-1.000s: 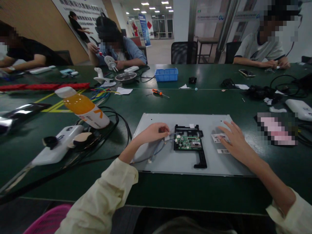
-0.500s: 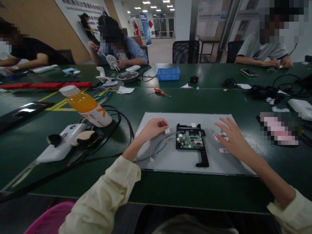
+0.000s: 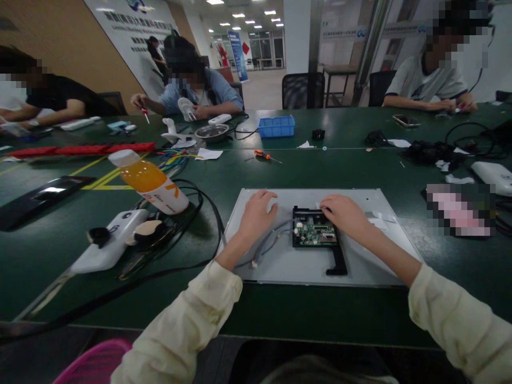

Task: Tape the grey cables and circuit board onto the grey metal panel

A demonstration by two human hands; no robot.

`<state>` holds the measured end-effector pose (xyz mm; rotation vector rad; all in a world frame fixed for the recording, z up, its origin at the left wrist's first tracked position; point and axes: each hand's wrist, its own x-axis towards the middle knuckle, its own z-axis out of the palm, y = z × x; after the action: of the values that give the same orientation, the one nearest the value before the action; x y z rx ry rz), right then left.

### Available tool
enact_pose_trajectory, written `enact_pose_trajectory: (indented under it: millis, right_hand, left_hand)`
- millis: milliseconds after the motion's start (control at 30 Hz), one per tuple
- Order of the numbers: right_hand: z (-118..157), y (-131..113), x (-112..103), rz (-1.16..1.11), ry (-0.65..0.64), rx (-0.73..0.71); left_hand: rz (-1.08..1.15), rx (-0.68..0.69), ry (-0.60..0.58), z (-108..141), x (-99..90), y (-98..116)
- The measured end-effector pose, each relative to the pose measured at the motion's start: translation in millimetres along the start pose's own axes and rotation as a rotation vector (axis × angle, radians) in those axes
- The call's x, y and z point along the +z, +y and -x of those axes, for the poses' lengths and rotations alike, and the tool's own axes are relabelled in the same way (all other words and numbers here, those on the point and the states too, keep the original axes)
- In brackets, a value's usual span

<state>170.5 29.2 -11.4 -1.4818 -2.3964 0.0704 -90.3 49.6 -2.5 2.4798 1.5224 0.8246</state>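
The light grey panel [image 3: 280, 269] lay flat in the lower centre of the frame. The black bracket [image 3: 338, 260] sat on it, just right of the picture's middle: a rectangular frame whose arm ran downward to a foot turned left. Inside it, the green circuit board [image 3: 314, 233] lay with its components exposed. Thin blue-grey cables [image 3: 264, 242] curved from the bracket's left edge toward the panel's lower left.

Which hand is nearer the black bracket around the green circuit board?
Right. The right hand overlaps the upper right corner of the black bracket; the left hand is apart from it, to the left.
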Motion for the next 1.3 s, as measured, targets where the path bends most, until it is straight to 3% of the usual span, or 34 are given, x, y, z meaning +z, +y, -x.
enact_pose_trajectory:
  millis: [133, 267, 500, 667, 800, 933, 1133, 1300]
  right_hand:
    - [3, 3, 2, 0.005, 0.011, 0.031]
    - [5, 5, 1, -0.048, 0.072, 0.013]
    - [5, 8, 4, -0.055, 0.018, -0.011]
    - [3, 5, 7, -0.028, 0.035, 0.025]
    - [5, 8, -2, -0.038, 0.105, 0.034]
    - [16, 25, -20, 0.026, 0.228, 0.082]
    - [33, 59, -23, 0.044, 0.036, 0.123]
    - [38, 63, -27, -0.061, 0.139, 0.167]
  left_hand:
    - [0.082, 0.228, -0.092, 8, 3.9, 24]
    - [0.09, 0.329, -0.214, 15, 6.4, 38]
    - [0.078, 0.323, -0.354, 17, 10.3, 36]
    - [0.092, 0.331, -0.347, 16, 11.2, 36]
    - [0.09, 0.343, -0.353, 16, 11.0, 37]
    - [0.081, 0.353, -0.366, 16, 10.4, 37]
    - [0.057, 0.357, -0.377, 17, 8.9, 36]
    - [0.046, 0.356, -0.369, 17, 8.5, 37]
